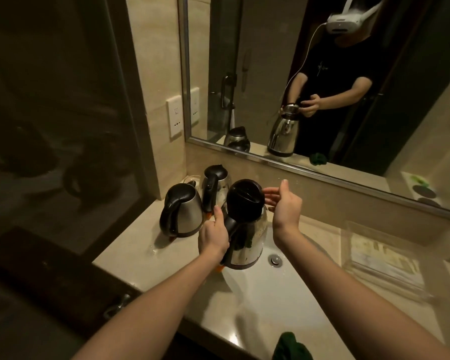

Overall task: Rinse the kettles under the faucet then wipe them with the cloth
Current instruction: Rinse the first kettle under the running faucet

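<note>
My left hand (215, 236) grips the black handle of a steel kettle (250, 240) held above the left side of the white sink (283, 294). Its black lid (244, 200) stands raised. My right hand (283, 203) hovers beside the lid, fingers apart, holding nothing. Two more steel kettles with black handles stand on the counter, one on the left (182, 211) and one behind (215, 185). A dark green cloth (291, 346) lies at the sink's near edge. The faucet is hidden behind the held kettle.
The sink drain (275, 260) shows right of the held kettle. A clear tray with papers (382, 261) sits on the counter (146, 258) at right. A mirror (322, 87) spans the wall ahead, with a wall socket (175, 116) at left.
</note>
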`<state>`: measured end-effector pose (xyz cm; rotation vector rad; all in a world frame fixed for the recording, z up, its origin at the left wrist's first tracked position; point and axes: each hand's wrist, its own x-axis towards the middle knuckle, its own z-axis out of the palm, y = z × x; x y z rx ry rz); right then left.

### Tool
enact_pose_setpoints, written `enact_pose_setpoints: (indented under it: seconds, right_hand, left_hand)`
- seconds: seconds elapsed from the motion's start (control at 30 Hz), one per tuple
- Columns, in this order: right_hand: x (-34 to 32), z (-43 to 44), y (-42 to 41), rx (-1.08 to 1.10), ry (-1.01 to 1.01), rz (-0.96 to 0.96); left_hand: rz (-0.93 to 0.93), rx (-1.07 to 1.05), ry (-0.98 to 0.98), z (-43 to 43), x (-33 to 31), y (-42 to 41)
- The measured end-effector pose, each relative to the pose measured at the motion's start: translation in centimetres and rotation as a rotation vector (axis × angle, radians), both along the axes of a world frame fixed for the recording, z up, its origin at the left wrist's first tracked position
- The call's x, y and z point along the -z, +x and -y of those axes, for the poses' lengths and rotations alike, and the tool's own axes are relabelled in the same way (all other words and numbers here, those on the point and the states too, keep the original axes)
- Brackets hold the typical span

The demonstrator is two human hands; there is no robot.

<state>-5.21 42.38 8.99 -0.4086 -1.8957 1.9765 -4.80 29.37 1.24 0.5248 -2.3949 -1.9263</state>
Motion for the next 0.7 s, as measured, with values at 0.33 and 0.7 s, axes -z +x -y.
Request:
enact_pose_setpoints:
  seconds: [0.33,0.7]
  right_hand:
    - [0.6,-4.6,-5.7,-0.106,-0.199,0.003]
    - [10.3,-8.1,-9.2,-0.353,-0.024,0.575]
  left_hand:
    - [0.048,0.014,-0.016,-3.6,1.2,-3.1]
    - [0.199,0.004,0.038,-2.8,4.3,-5.0]
